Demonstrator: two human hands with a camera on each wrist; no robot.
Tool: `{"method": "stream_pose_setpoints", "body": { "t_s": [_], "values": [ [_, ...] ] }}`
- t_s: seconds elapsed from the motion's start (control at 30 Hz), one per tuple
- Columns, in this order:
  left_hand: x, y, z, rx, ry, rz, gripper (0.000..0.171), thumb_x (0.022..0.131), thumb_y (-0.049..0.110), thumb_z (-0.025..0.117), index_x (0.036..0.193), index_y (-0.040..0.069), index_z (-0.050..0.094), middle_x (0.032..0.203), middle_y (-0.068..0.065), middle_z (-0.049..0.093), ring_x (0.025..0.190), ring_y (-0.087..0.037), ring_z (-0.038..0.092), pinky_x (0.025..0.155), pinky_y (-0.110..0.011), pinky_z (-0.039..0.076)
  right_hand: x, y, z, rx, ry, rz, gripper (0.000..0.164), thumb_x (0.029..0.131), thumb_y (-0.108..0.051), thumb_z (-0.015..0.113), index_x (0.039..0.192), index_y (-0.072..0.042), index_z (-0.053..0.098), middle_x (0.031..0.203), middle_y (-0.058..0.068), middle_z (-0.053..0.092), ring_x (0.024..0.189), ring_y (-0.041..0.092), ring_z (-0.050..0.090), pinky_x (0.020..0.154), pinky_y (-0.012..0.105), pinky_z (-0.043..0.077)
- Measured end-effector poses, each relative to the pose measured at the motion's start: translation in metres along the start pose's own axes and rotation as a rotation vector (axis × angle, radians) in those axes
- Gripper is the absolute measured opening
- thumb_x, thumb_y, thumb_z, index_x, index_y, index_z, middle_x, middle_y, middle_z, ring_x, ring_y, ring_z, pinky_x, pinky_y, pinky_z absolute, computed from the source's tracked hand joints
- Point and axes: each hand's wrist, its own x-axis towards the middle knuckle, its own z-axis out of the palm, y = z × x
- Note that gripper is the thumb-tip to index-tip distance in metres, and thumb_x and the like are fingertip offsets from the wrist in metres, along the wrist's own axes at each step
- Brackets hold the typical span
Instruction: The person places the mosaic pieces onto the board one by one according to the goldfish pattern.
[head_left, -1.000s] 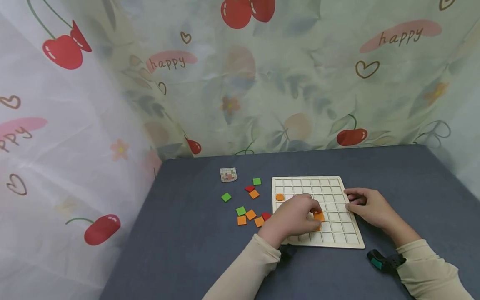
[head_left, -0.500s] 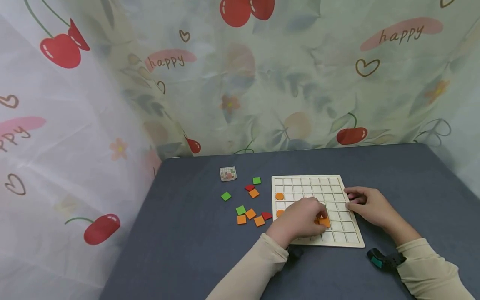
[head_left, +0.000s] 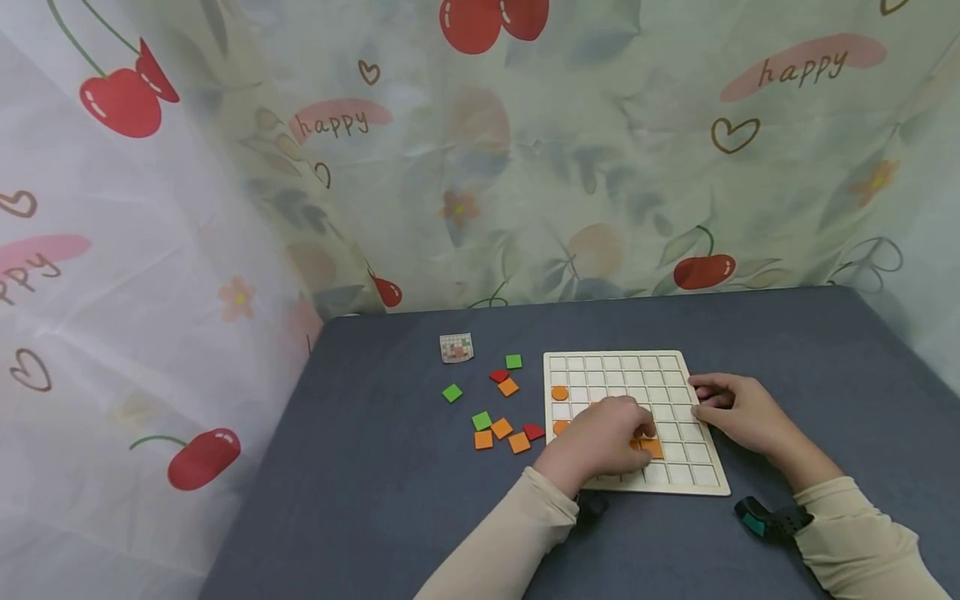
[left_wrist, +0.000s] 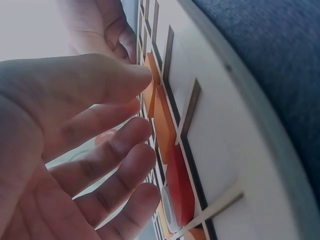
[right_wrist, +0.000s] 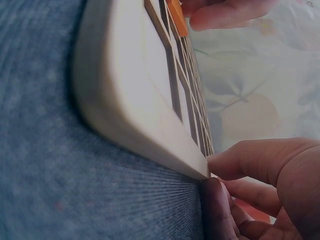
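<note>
My left hand (head_left: 603, 437) is over the white gridded board (head_left: 701, 475), its thumb and index finger pinching an orange square tile (head_left: 654, 449) that lies at a cell. In the left wrist view, another orange tile (left_wrist: 164, 122), a red tile (left_wrist: 180, 185) and a white rounded piece (left_wrist: 168, 206) line up beside it, under the other fingers. My right hand (head_left: 742, 412) grips the board's right edge between thumb and fingers, as the right wrist view also shows. Orange rounded tiles (head_left: 559, 392) sit in the board's left column. My left hand hides part of the board.
Left of the board, loose tiles lie on the dark table (head_left: 360, 483): green ones (head_left: 452, 392), orange ones (head_left: 483, 439) and red ones (head_left: 533, 432). Behind them is a small card with a coloured grid (head_left: 457, 348). A printed curtain (head_left: 525, 183) hangs behind the table.
My left hand has shifted slightly right and toward me with the orange tile, which now lies flatter at its cell. The right hand stays at the board's edge.
</note>
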Motion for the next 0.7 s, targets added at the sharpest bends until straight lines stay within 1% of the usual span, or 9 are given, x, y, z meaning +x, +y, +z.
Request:
{"method": "stream_pose_setpoints", "body": {
  "t_s": [0.2,0.37,0.47,0.63,0.7],
  "values": [
    [-0.001,0.0031,0.0007,0.009,-0.003,0.006,0.014,0.091,0.015,0.078,0.104,0.019,0.079,0.09,0.011,0.065,0.078,-0.002,0.054,0.066,-0.012,0.043,0.0001,0.0,0.0007,-0.003,-0.001,0.0,0.051,0.097,-0.013,0.073,0.141,0.009,0.061,0.121,0.023,0.069,0.094,0.014,0.062,0.072,0.02,0.052],
    [-0.0014,0.0044,0.0009,0.012,0.0,0.011,0.013,0.091,0.015,0.078,0.103,0.019,0.079,0.089,0.01,0.065,0.077,-0.001,0.054,0.064,-0.012,0.042,0.0004,-0.0002,0.0006,-0.004,-0.001,0.002,0.052,0.097,-0.014,0.074,0.142,0.009,0.06,0.122,0.024,0.069,0.096,0.017,0.063,0.072,0.02,0.052],
    [-0.0008,0.0039,0.0019,0.011,0.001,0.015,0.014,0.091,0.015,0.078,0.104,0.019,0.079,0.09,0.01,0.066,0.077,-0.001,0.054,0.065,-0.012,0.043,0.0002,-0.001,0.0001,-0.005,0.002,0.002,0.052,0.097,-0.014,0.074,0.142,0.008,0.06,0.122,0.024,0.069,0.096,0.015,0.063,0.072,0.02,0.052],
    [-0.0003,0.0023,0.0035,0.013,0.001,0.02,0.015,0.09,0.016,0.079,0.104,0.02,0.079,0.091,0.011,0.066,0.077,0.0,0.054,0.065,-0.011,0.042,-0.0008,-0.0007,-0.0006,0.003,0.0,-0.004,0.052,0.097,-0.012,0.073,0.142,0.009,0.06,0.121,0.024,0.069,0.092,0.009,0.062,0.072,0.02,0.052],
    [-0.0008,0.0013,0.0033,0.01,0.005,0.024,0.015,0.09,0.016,0.079,0.104,0.02,0.079,0.091,0.011,0.067,0.077,0.0,0.054,0.064,-0.011,0.042,-0.0007,-0.0003,-0.0003,0.007,-0.002,-0.007,0.052,0.097,-0.011,0.073,0.142,0.01,0.059,0.122,0.024,0.068,0.092,0.009,0.062,0.072,0.021,0.052]
  ]
}}
